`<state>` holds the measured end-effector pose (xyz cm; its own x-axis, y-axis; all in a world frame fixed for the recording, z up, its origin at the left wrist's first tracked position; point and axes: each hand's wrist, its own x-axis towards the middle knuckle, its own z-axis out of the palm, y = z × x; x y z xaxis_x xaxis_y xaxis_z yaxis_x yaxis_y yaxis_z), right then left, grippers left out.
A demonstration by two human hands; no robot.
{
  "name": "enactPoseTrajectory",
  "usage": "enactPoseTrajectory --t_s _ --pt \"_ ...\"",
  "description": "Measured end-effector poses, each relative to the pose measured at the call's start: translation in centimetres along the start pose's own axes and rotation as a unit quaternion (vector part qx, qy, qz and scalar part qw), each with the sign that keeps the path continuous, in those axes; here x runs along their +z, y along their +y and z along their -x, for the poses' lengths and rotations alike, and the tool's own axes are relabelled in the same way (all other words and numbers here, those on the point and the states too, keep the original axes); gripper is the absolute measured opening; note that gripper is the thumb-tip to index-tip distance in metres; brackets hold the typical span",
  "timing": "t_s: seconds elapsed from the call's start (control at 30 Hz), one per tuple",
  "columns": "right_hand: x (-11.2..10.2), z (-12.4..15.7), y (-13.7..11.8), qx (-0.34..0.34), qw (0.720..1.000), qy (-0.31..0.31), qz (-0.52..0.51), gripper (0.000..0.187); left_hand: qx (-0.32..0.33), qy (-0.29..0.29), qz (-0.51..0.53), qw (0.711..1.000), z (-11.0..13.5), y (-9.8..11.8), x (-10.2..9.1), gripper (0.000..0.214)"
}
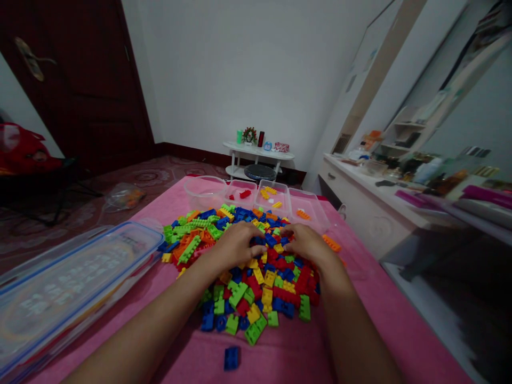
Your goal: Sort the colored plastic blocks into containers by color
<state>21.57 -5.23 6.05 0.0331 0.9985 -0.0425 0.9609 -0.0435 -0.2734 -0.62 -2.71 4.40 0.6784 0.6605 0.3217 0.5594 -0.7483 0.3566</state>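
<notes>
A big heap of plastic building bricks (240,277) in red, blue, green, yellow and orange lies on a pink cloth (384,320). Both my hands rest palm-down on top of the heap, side by side. My left hand (236,242) has its fingers curled into the bricks near the middle. My right hand (304,241) is curled the same way just to the right, fingertips almost meeting the left. What the fingers grip is hidden under them. A single blue brick (232,357) lies apart at the front.
Clear plastic tubs stand behind the heap: an empty round one (204,191), one with red bricks (241,193), one with yellow (272,196), one with orange (306,209). A clear lidded box (60,288) lies left. A white dresser (360,202) stands right, a small table (258,154) behind.
</notes>
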Motion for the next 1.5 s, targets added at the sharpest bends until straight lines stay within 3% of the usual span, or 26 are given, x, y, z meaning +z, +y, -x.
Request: enactPoseTrajectory --t_s 0.13,0.3,0.5,0.63,0.83,0.9,1.03,1.17,1.3,1.43,1.5 --pt "0.0 0.1 -0.2 -0.064 0.997 0.005 0.032 0.05 -0.02 0.002 -0.077 0.997 0.3 1.4 0.6 0.041" --pt "0.9 0.2 -1.1 -0.101 0.994 -0.006 0.032 0.057 -0.038 -0.023 -0.104 0.994 0.4 2.0 0.0 0.038" --pt "0.5 0.2 -2.2 -0.041 0.997 0.027 0.058 0.021 -0.088 -0.062 -0.106 0.989 0.4 2.3 -1.1 0.028" --pt "-1.0 0.9 -2.5 -0.007 0.996 0.046 0.07 0.02 -0.12 -0.065 -0.069 0.988 0.3 1.9 -1.5 0.035" --pt "-1.9 2.8 -4.3 -0.077 0.993 -0.07 0.061 0.029 -0.137 -0.012 -0.037 0.99 0.2 1.1 -1.7 0.029" --pt "-1.6 3.2 -5.3 -0.069 0.99 -0.069 0.102 0.036 -0.129 -0.006 -0.026 0.991 0.2 0.9 -1.8 0.026" --pt "-0.8 3.4 -6.8 -0.042 0.984 -0.057 0.164 0.037 -0.123 -0.007 0.049 0.991 0.1 0.4 -1.7 0.02" --pt "-0.3 3.1 -6.8 -0.041 0.987 -0.03 0.154 0.024 -0.115 0.024 0.166 0.979 -0.3 -0.1 -1.1 0.022" --pt "-0.8 2.9 -6.0 -0.037 0.99 -0.003 0.136 0.018 -0.146 0.067 0.287 0.944 -0.7 -0.2 -0.9 0.026" --pt "-1.4 2.7 -5.3 -0.034 0.991 -0.036 0.127 0.017 -0.214 0.064 0.394 0.891 -0.8 -0.2 -1.0 0.031" --pt "-1.4 2.7 -5.3 -0.026 0.989 -0.047 0.135 0.025 -0.219 0.067 0.402 0.886 -0.7 -0.3 -0.9 0.032"
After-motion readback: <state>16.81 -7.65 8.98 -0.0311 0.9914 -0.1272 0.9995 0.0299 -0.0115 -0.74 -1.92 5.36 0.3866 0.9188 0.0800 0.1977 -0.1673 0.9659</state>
